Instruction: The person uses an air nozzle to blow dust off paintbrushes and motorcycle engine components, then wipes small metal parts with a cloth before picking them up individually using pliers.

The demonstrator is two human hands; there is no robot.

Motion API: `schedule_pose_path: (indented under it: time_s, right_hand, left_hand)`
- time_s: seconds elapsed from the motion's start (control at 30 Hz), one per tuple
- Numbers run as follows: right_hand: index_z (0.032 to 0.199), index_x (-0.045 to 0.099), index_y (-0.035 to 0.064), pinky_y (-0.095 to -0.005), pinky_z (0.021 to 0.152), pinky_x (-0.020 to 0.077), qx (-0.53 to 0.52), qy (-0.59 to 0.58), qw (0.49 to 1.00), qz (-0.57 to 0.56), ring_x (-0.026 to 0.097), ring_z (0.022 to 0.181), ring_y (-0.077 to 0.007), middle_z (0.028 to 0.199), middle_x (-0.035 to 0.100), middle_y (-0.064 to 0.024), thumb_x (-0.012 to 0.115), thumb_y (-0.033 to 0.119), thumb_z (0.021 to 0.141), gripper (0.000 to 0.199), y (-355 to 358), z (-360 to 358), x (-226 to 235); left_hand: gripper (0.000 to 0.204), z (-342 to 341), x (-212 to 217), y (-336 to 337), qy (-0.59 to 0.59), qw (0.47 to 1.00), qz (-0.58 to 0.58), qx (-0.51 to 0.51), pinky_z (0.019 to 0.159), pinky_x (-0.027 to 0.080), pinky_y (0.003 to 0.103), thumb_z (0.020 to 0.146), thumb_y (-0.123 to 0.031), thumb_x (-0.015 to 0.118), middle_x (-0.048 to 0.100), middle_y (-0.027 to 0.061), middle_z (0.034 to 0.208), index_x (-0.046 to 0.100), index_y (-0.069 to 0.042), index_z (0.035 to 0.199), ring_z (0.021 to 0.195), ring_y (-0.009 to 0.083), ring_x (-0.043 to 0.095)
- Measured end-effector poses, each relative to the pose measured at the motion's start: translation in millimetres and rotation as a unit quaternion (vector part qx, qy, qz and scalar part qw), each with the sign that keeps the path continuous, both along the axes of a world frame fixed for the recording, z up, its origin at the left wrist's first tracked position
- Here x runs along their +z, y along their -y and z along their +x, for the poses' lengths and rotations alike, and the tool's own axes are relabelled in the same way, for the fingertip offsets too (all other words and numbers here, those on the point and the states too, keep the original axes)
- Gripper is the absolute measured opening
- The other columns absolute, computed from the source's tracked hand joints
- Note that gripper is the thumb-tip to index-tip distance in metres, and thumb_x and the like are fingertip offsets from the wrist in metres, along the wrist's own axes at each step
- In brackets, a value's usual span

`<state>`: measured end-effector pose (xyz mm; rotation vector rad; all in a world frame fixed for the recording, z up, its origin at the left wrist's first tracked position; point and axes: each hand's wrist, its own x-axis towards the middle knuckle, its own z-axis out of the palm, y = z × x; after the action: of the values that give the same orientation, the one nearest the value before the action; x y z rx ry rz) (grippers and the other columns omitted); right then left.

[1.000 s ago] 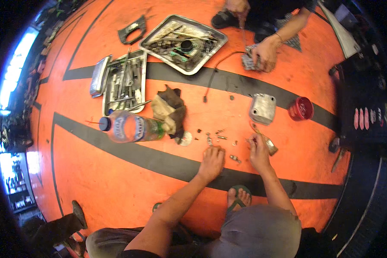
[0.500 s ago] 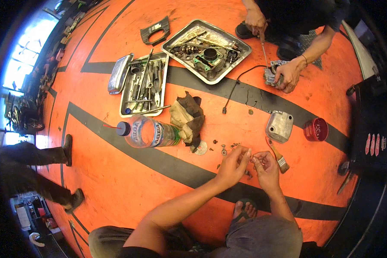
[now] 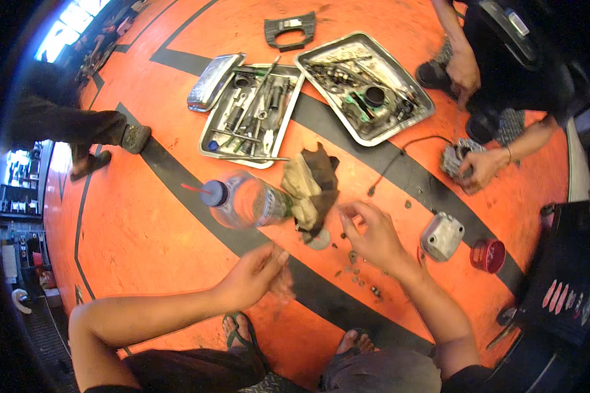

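Note:
My left hand [image 3: 259, 275] hovers over the black floor stripe, fingers smeared by motion; whether it holds anything does not show. My right hand [image 3: 372, 234] is apart from it, thumb and forefinger spread beside a crumpled brown and tan rag [image 3: 314, 187], with nothing visible between them. Under and around this hand lie small loose metal parts [image 3: 354, 268]. A round metal disc [image 3: 318, 241] sits at the rag's lower end. Left of the rag, a large clear plastic bottle [image 3: 242, 200] with a dark cap and red straw lies tilted.
Farther off are a tool tray [image 3: 250, 160], a tray of greasy engine parts [image 3: 400, 131] and a black plastic piece [image 3: 290, 25]. At right are a metal cover [image 3: 442, 236] and a red cup [image 3: 488, 255]. A co-worker's hand [image 3: 482, 171] holds an engine part. Another person's legs [image 3: 98, 128] stand left.
My hands were together over the small parts; they have parted, the left going left, the right towards the rag. The view has shifted. The person at left has stepped.

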<state>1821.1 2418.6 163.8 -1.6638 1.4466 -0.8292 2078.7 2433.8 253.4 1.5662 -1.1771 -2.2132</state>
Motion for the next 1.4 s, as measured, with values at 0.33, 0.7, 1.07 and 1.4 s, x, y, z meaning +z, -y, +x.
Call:
schedule_pose_path:
  time_s: [0.33,0.7,1.07,1.4]
  right_hand:
    - [0.129,0.055,0.0058,-0.0447,0.11,0.0383,0.219,-0.441,0.859,-0.136,0.039,0.139,-0.0316,0.143,0.049,-0.0115,0.067,0.006,0.078,0.053,284,101,-45]
    - [0.126,0.062,0.0153,-0.0505,0.109,0.0276,0.294,-0.625,0.714,-0.116,0.042,0.129,-0.0247,0.123,0.061,-0.0047,0.075,0.039,0.074,0.058,311,124,-35]
    - [0.104,0.069,0.0023,-0.0402,0.078,0.0488,0.051,-0.272,0.958,0.069,0.064,0.099,-0.0262,0.111,0.064,-0.0175,0.075,0.035,0.079,0.042,158,1,73]
    - [0.119,0.052,-0.0038,-0.0468,0.099,0.0452,0.218,0.416,0.831,0.297,0.05,0.129,-0.0383,0.135,0.05,-0.0272,0.055,0.025,0.093,0.039,-99,-59,157]
  left_hand:
    - [0.033,167,29,-91,0.217,0.976,-0.005,0.005,0.056,0.042,0.024,0.101,-0.035,0.056,0.05,-0.0044,0.069,0.068,-0.004,0.103,0.061,0.0055,0.046]
    - [0.024,196,20,-113,0.092,0.943,0.067,0.313,0.051,0.029,0.023,0.101,-0.024,0.058,0.045,-0.0035,0.068,0.065,-0.001,0.104,0.057,0.0066,0.036]
    - [0.025,142,28,-57,-0.057,0.97,0.044,0.232,0.062,0.042,0.023,0.103,-0.018,0.053,0.055,0.0018,0.078,0.062,0.002,0.113,0.07,0.0089,0.05]
    - [0.026,3,98,-5,-0.127,0.964,-0.233,-0.007,0.053,0.037,0.021,0.103,-0.024,0.054,0.055,0.0007,0.074,0.062,0.0,0.112,0.058,0.0071,0.046]
